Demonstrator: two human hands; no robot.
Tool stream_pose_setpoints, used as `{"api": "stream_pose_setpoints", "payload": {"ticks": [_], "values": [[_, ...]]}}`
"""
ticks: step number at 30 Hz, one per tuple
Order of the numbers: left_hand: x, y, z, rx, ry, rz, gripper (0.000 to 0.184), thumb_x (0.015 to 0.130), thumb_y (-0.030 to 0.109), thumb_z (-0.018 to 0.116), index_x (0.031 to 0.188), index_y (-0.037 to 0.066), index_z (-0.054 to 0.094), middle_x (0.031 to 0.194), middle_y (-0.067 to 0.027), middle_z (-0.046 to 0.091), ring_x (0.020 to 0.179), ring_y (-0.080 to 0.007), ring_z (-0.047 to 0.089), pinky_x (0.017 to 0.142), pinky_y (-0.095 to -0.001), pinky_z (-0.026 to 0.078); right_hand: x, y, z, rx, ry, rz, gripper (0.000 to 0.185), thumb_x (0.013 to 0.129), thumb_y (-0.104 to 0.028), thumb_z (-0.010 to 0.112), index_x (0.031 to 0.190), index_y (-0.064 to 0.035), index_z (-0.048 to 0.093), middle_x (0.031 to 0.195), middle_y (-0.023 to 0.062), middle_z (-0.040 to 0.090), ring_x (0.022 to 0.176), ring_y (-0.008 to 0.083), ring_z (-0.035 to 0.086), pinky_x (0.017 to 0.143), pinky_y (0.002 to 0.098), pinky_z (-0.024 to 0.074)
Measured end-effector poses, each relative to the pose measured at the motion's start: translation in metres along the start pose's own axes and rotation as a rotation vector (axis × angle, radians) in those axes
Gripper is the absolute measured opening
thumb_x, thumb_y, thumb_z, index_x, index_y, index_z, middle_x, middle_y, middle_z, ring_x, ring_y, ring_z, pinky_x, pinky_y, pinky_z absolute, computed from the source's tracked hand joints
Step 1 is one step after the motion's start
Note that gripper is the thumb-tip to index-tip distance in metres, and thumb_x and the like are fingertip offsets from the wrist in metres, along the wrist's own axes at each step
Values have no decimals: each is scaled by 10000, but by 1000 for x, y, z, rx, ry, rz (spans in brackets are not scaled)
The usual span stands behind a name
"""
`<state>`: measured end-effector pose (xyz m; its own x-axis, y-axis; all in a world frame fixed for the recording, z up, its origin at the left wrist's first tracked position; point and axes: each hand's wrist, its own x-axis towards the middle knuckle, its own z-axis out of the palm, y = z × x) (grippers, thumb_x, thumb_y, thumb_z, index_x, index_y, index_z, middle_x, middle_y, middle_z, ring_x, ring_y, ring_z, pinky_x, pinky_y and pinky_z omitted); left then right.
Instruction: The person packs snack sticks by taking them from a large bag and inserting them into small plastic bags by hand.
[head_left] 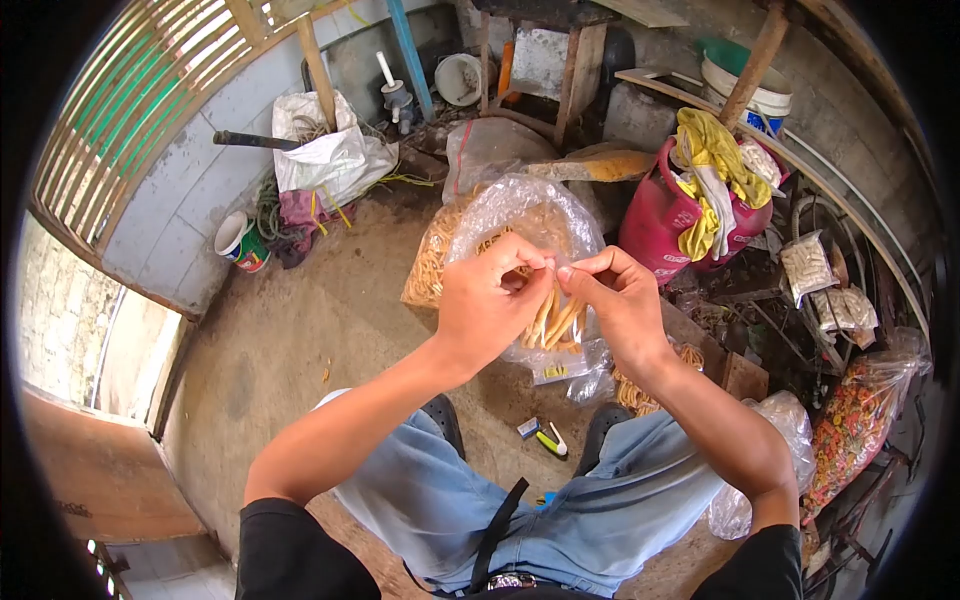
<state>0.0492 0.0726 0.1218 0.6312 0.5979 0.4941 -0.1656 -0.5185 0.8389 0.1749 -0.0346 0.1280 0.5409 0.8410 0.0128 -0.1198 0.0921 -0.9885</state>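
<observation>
A small clear plastic bag (555, 325) of pale yellow stick-shaped snacks hangs in front of me. My left hand (492, 302) is closed, its thumb and fingertips pinching the top of this bag. From the other side my right hand (620, 305) pinches the same top edge, and the two sets of fingertips nearly touch. Behind the hands sits a large open clear plastic sack (575, 215) with more of the sticks inside. A fuller sack of sticks (425, 265) stands to its left. The exact edge between my fingertips is hidden.
On the floor between my feet lie a green and white hand tool (551, 440) and a small box (528, 428). Pink gas cylinders (655, 215) draped with yellow cloth stand at right. A bag of colourful snacks (860, 420) leans far right. A white bucket (238, 240) is at left.
</observation>
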Motion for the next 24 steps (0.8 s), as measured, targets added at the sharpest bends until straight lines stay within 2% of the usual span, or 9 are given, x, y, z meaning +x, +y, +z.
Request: {"api": "stream_pose_setpoints", "payload": {"ticks": [1,7,10,12,13,15,22,24], "values": [[0,2,0,0,1,-3,90,840,-30,651,843,-5,564,895,-111,705,790,-80,648,651,-209,528,1,2,0,0,11,-8,129,823,-89,707,871,9,638,837,62,666,757,71,591,689,216,472],[0,13,2,33,-23,62,65,842,-20,647,902,-14,623,920,-129,706,779,-81,651,654,-218,534,1,3,-1,37,98,6,150,829,-99,701,877,10,610,823,61,657,736,75,594,655,222,478],[-1,20,1,87,-60,-30,110,858,7,642,957,-37,664,932,-124,703,791,-88,649,701,-225,539,1,1,-2,58,96,14,157,832,-108,700,872,6,600,827,67,658,739,76,598,647,219,480],[-1,14,0,-179,-44,-287,160,860,25,650,993,-60,671,978,-121,693,841,-95,643,757,-225,529,1,1,-3,57,95,6,155,834,-107,699,870,6,599,829,69,659,741,77,599,650,219,481],[0,14,-1,-180,-45,-287,160,860,25,650,993,-60,671,978,-121,693,841,-95,643,757,-225,529,2,1,-3,58,93,-2,154,836,-106,698,869,5,598,831,71,660,744,77,601,654,219,483],[3,16,-3,-407,-82,-349,184,849,23,662,1008,-70,666,1015,-124,681,901,-116,639,804,-232,517,2,-1,-3,74,77,-19,149,838,-104,697,870,6,602,833,72,661,744,79,602,660,223,485],[10,20,-11,-480,-130,-452,232,860,29,649,1081,-41,646,1047,-115,665,956,-146,628,828,-275,523,4,-1,-7,66,-42,-54,117,838,-89,696,886,-3,633,846,74,672,760,78,607,678,223,487],[11,20,-12,-483,-184,-646,248,863,43,650,1100,-32,639,1066,-106,659,968,-144,620,824,-281,524,3,-5,-8,94,-61,-34,113,831,-87,702,881,-7,640,850,70,674,765,80,609,689,229,488]]}}
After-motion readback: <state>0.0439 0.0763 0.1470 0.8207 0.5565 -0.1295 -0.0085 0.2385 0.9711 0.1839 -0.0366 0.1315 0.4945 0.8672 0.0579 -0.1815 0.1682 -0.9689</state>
